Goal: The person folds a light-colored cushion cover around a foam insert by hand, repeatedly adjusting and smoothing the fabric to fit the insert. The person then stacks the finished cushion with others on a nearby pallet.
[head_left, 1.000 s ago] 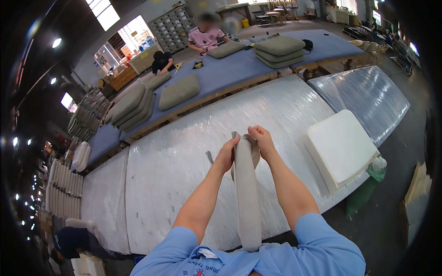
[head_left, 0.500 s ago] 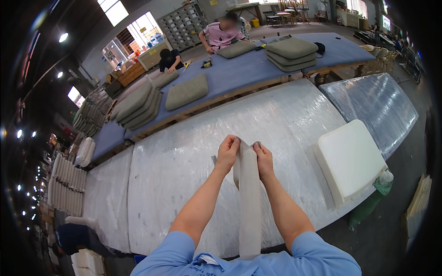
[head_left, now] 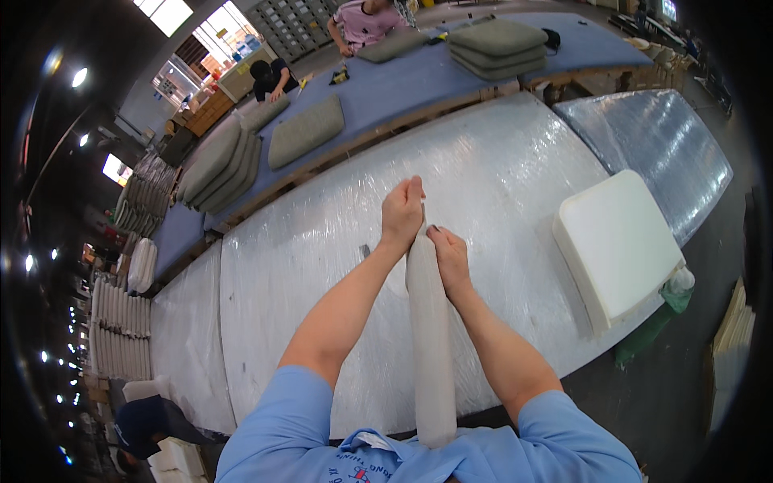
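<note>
A long pale grey fabric cover (head_left: 431, 338) hangs from my hands down toward my chest, above a plastic-wrapped table (head_left: 499, 169). My left hand (head_left: 402, 212) pinches its top end, fingers closed on the cloth. Just below and to the right, my right hand (head_left: 449, 259) wraps around the upper part of the same cover. A white foam cushion block (head_left: 616, 245) lies on the table's right end, apart from both hands.
Behind runs a blue-covered table (head_left: 386, 88) with grey-green cushions (head_left: 306, 129) and a stack (head_left: 499, 44) of them. Two people work at its far side. White cushions (head_left: 113, 322) are stacked at the left. A green bag (head_left: 656, 322) hangs at the table's right edge.
My hands have slid along the cover: the left went up to its top end, the right dropped lower and closed around it. The view has tilted down a little.
</note>
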Demonstrator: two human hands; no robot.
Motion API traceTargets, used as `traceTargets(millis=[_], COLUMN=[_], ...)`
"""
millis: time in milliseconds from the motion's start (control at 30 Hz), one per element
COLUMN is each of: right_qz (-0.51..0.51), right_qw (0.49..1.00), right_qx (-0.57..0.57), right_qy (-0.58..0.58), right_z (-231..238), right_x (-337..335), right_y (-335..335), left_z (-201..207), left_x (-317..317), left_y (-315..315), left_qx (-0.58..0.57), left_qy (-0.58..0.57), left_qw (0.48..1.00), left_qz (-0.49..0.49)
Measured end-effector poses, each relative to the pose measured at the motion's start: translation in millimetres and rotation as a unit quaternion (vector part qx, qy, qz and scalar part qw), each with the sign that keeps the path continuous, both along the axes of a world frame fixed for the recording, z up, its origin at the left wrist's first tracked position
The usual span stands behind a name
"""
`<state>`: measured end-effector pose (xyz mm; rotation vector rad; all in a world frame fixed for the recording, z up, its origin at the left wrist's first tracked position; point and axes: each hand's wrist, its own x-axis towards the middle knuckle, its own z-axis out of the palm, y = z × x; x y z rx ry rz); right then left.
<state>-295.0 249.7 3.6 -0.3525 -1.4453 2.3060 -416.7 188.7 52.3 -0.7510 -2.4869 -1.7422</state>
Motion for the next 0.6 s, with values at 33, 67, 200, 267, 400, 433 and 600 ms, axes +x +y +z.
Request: traceTargets(millis=[33, 67, 200, 267, 400, 433, 600], right_qz=[-0.007, -0.009, -0.025, -0.026, -0.009, -0.031, -0.290], right_qw=[1.000, 1.000, 1.000, 1.000, 1.000, 0.999, 0.920], right_qx=[-0.003, -0.006, -0.002, 0.002, -0.019, 0.034, 0.251], right_qy=[-0.003, -0.005, 0.002, 0.001, -0.003, -0.017, 0.086], right_z=[-3.2, -3.9, -2.9, -4.7, 8.0, 9.5, 21.5], right_x=[1.2, 1.5, 1.7, 0.2, 0.1, 2.0, -1.7], right_y=[2.2, 1.8, -3.2, -0.9, -2.7, -5.5, -5.1], left_z=[-0.7, 1.3, 3.4, 0.6, -8.1, -7.1, 5.3], left_x=[3.1, 5.6, 3.6, -0.6, -11.4, -15.5, -3.2], left_y=[4.6, 6.4, 14.0, 17.2, 12.7, 6.1, -12.1], left_qx=[-0.001, -0.002, -0.016, -0.045, -0.073, -0.063, 0.029], left_qy=[0.027, 0.057, 0.075, 0.057, 0.012, -0.077, -0.369], left_qw=[0.999, 0.997, 0.995, 0.995, 0.997, 0.994, 0.909], left_qz=[0.019, 0.043, 0.065, 0.075, -0.015, -0.039, -0.193])
